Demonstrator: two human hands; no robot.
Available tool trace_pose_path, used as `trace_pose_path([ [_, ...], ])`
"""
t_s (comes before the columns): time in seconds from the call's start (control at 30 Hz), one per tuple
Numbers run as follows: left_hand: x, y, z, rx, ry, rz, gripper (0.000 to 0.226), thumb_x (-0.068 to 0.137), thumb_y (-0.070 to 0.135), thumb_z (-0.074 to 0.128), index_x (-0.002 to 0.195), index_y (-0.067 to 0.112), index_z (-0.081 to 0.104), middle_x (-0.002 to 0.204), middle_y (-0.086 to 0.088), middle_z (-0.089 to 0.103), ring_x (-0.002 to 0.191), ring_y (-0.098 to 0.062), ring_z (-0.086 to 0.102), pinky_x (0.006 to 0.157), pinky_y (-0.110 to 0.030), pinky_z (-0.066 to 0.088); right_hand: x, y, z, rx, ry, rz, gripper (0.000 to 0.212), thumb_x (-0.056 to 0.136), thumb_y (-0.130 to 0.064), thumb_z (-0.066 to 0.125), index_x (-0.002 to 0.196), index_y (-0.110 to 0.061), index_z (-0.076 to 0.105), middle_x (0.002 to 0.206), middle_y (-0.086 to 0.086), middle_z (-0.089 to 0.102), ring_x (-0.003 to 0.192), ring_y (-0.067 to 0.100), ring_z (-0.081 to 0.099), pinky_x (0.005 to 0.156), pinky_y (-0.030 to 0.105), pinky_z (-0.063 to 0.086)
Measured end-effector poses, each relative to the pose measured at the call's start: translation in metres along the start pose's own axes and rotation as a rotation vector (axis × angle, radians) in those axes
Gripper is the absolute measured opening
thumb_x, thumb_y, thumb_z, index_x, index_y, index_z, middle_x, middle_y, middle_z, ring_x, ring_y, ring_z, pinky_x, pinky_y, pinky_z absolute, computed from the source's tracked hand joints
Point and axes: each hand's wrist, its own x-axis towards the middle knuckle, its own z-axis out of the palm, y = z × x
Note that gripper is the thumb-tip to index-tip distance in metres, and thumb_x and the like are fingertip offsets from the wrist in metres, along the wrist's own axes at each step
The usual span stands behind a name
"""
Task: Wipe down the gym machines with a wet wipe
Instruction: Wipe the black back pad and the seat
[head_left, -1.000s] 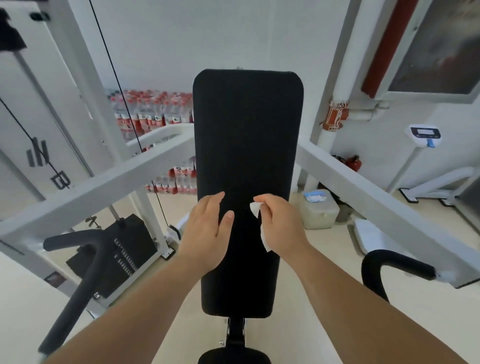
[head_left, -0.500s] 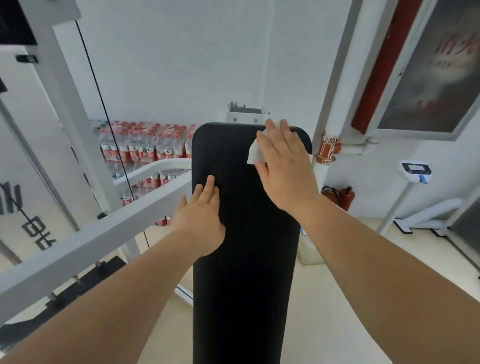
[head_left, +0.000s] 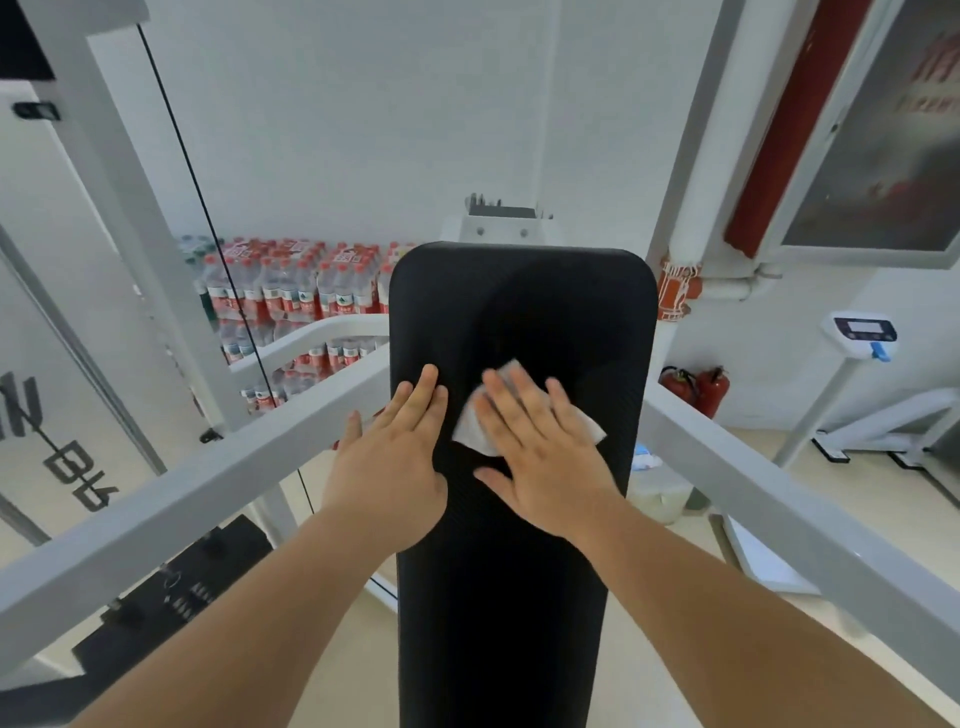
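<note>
Midway up the black pad (head_left: 519, 301), whose long axis runs straight away from the person, rounded end farthest, the right hand (head_left: 540, 457) presses the wipe (head_left: 470, 431) flat under straight fingers, the left hand (head_left: 389, 467) resting flat-fingered at the pad's left edge.

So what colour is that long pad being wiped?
Black, with a fine ribbed texture; the pad shows best in the head view.

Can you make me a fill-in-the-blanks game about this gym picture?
The right hand presses a white ____ on the black pad.
The left hand lies flat on the pad's ____ edge.
The water bottles stacked behind have ____ caps.
Missing words: wipe; left; red.
</note>
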Motion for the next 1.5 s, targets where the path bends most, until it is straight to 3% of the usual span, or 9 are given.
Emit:
trace_pose_path([
  [0.1, 0.000, -0.004, -0.001, -0.015, -0.002, 0.017, 0.082, 0.098, 0.033, 0.042, 0.158, 0.029, -0.014, 0.157, 0.012, -0.036, 0.153, -0.015, -0.016, 0.123, -0.053, 0.003, -0.032, 0.034, 0.010, -0.015, 0.040, 0.106, 0.094, 0.098, -0.063, 0.045, 0.162, -0.009, 0.003, 0.171, 0.013, -0.005, 0.157, 0.033, -0.004, 0.126, 0.054, -0.001],
  [0.3, 0.001, -0.006, -0.003, -0.064, -0.011, 0.028, 0.083, 0.099, 0.029, 0.044, 0.158, 0.030, -0.014, 0.158, 0.013, -0.035, 0.153, -0.016, -0.016, 0.124, -0.051, 0.004, 0.070, 0.072, -0.057, 0.112, 0.115, 0.528, 0.088, 0.100, -0.065, 0.023, 0.161, -0.010, -0.009, 0.168, 0.016, -0.017, 0.155, 0.036, -0.016, 0.125, 0.056, -0.008],
  [0.6, -0.035, -0.011, 0.042, -0.064, 0.078, -0.012, 0.069, 0.103, 0.035, 0.031, 0.161, 0.017, -0.001, 0.163, -0.002, -0.028, 0.155, -0.019, -0.007, 0.121, -0.037, -0.010, 0.018, 0.012, -0.009, -0.143, -0.031, -0.293, 0.078, 0.105, -0.058, 0.026, 0.163, -0.014, -0.002, 0.170, 0.010, -0.011, 0.157, 0.032, -0.011, 0.126, 0.054, -0.001],
  [0.77, -0.041, -0.012, 0.051, -0.100, -0.015, 0.016, 0.074, 0.102, 0.034, 0.035, 0.160, 0.016, -0.008, 0.159, -0.004, -0.038, 0.155, -0.020, -0.009, 0.124, -0.036, -0.004, 0.026, 0.079, -0.029, -0.147, 0.051, -0.016, 0.084, 0.101, -0.058, 0.038, 0.163, -0.015, 0.001, 0.171, 0.011, -0.004, 0.157, 0.035, -0.004, 0.125, 0.056, -0.005],
  [0.9, -0.038, -0.013, 0.049, -0.128, -0.042, 0.013, 0.075, 0.101, 0.031, 0.038, 0.160, 0.017, -0.006, 0.159, -0.002, -0.038, 0.155, -0.020, -0.007, 0.125, -0.037, -0.001, 0.098, 0.070, -0.069, -0.025, 0.109, 0.293, 0.081, 0.101, -0.063, 0.019, 0.163, -0.016, -0.005, 0.170, 0.011, -0.012, 0.156, 0.036, -0.012, 0.124, 0.060, -0.004],
  [1.1, -0.039, -0.013, 0.053, -0.102, -0.014, 0.010, 0.076, 0.099, 0.030, 0.039, 0.161, 0.014, -0.004, 0.161, -0.005, -0.034, 0.155, -0.021, -0.010, 0.123, -0.037, -0.004, 0.120, -0.027, -0.050, -0.054, 0.045, -0.085, 0.076, 0.104, -0.058, 0.020, 0.163, -0.017, -0.003, 0.170, 0.009, -0.015, 0.155, 0.036, -0.018, 0.123, 0.061, -0.006],
  [1.23, -0.049, -0.016, 0.061, -0.139, -0.027, 0.007, 0.070, 0.101, 0.031, 0.034, 0.161, 0.016, 0.000, 0.164, -0.002, -0.025, 0.156, -0.018, 0.000, 0.124, -0.035, -0.005, 0.062, -0.019, -0.024, -0.182, -0.039, -0.304, 0.067, 0.108, -0.050, 0.013, 0.162, -0.018, -0.011, 0.169, 0.006, -0.020, 0.155, 0.031, -0.020, 0.125, 0.055, 0.000],
  [1.37, -0.060, -0.019, 0.059, -0.168, -0.109, 0.024, 0.072, 0.102, 0.029, 0.035, 0.161, 0.019, -0.005, 0.163, 0.002, -0.029, 0.155, -0.020, 0.008, 0.122, -0.033, -0.004, 0.034, 0.050, -0.028, -0.158, 0.006, -0.117, 0.070, 0.103, -0.047, 0.031, 0.162, -0.022, 0.004, 0.171, 0.005, 0.005, 0.157, 0.034, 0.005, 0.124, 0.059, 0.008],
  [1.5, -0.059, -0.014, 0.055, -0.186, -0.173, 0.022, 0.073, 0.103, 0.024, 0.037, 0.160, 0.018, -0.008, 0.162, 0.001, -0.033, 0.154, -0.021, 0.012, 0.123, -0.034, 0.001, 0.081, 0.080, -0.068, -0.014, 0.055, 0.361, 0.075, 0.104, -0.055, 0.024, 0.163, -0.019, -0.004, 0.171, 0.010, -0.008, 0.156, 0.037, -0.008, 0.124, 0.060, -0.002],
])
